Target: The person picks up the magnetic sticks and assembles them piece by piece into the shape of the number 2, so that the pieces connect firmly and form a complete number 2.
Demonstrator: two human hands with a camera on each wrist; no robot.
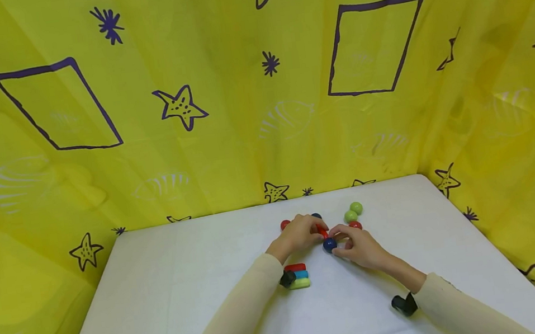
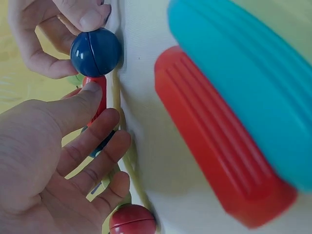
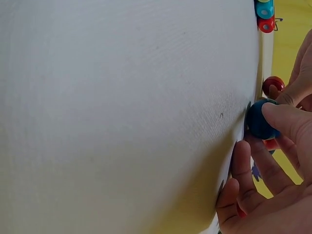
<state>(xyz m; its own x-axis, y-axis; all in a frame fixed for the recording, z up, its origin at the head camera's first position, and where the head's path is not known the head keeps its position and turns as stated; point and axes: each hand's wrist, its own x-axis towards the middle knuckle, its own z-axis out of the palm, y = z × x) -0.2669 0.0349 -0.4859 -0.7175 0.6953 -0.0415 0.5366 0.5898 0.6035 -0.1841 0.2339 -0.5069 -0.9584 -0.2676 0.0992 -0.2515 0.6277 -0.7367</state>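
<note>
Between the fingertips of my left hand I pinch a short red rod. My right hand holds a dark blue ball by thumb and fingers, against the near end of that rod. In the left wrist view the ball touches the rod's tip. A second blue ball lies just beyond the left hand, partly hidden by it; whether it joins the rod I cannot tell. A red ball sits at the left hand's far side.
Right of the hands are two light green balls and another red ball. Below the left wrist lie a red rod, a blue rod and a yellow-green rod, side by side. A yellow curtain borders the white table.
</note>
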